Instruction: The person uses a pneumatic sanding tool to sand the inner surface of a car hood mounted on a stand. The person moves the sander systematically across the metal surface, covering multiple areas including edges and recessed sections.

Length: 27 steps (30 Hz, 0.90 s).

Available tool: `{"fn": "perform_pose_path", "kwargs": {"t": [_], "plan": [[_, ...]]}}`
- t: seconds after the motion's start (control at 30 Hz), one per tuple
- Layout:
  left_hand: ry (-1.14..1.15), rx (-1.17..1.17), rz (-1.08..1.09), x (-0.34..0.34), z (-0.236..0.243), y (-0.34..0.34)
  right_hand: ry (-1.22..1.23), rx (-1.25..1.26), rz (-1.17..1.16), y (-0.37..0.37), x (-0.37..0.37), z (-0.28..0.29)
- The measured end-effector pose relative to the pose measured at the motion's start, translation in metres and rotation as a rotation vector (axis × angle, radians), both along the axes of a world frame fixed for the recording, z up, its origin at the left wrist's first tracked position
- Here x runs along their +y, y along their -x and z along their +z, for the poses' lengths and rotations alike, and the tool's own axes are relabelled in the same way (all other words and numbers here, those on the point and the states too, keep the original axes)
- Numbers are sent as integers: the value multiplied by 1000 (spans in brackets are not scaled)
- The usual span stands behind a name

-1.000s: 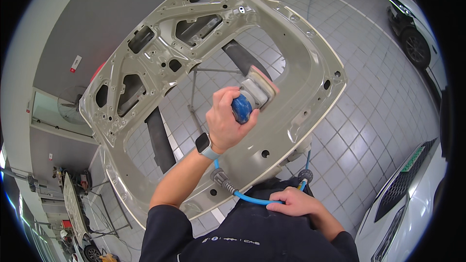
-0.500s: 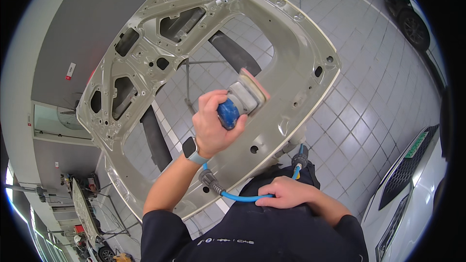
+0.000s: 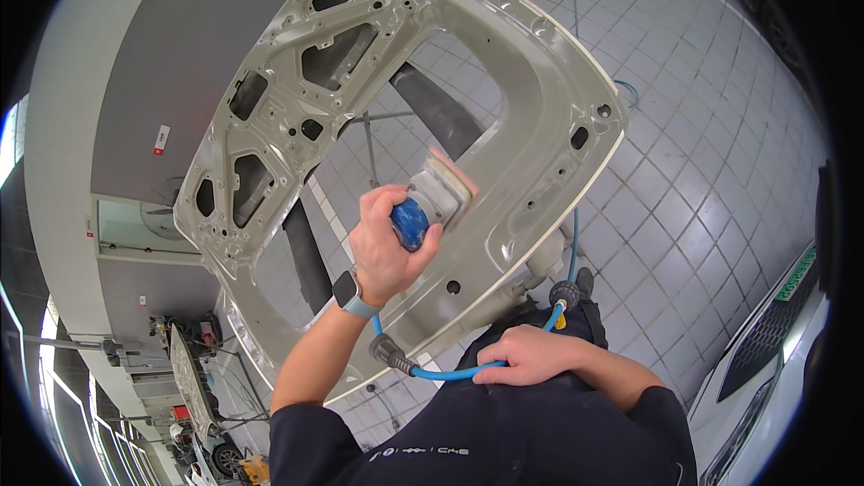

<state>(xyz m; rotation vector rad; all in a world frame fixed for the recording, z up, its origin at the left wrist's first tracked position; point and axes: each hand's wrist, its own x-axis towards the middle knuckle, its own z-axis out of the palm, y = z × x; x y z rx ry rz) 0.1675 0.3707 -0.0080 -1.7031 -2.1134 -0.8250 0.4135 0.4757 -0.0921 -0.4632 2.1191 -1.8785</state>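
Note:
My left hand [image 3: 382, 252], with a watch [image 3: 346, 290] on its wrist, is wrapped round the blue top of a powered sander [image 3: 435, 196]. The sander is grey below, with a pink sanding pad. It is tilted, its pad edge at the inner rim of a grey-green car tailgate panel [image 3: 531, 139]; contact with the surface is hard to make out. A blue air hose [image 3: 454, 373] with a black coupling [image 3: 391, 353] runs from under my left wrist to my right hand [image 3: 531, 355]. My right hand is closed on that hose, close to my body.
Dark padded stand bars [image 3: 441, 108] show through the panel's window opening. A white car [image 3: 765, 378] stands at the right. Another hose [image 3: 573, 216] trails across the tiled floor [image 3: 684, 171]. At the lower left are another panel [image 3: 191, 369] and a yellow object [image 3: 256, 470].
The sander and my left hand have shifted slightly left and toward me along the panel. The whole view has turned a little. My right hand keeps its hold on the hose.

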Motion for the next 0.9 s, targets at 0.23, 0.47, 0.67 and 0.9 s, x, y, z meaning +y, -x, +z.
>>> {"fn": "perform_pose_path", "kwargs": {"t": [0.23, 0.47, 0.67, 0.9], "plan": [[35, -25, 14, 18, -2, -8, 48, 73, -69, -5, 12, -3], [471, -34, 57, 28, 8, -17, 63, 93, -71, -6, 18, -4], [883, -18, -4, 36, -5, -41, 65, 93, -66, -12, 34, -3], [741, 62, -35, 128, -21, -44, 63, 88, -150, -27, 47, -10]]}}
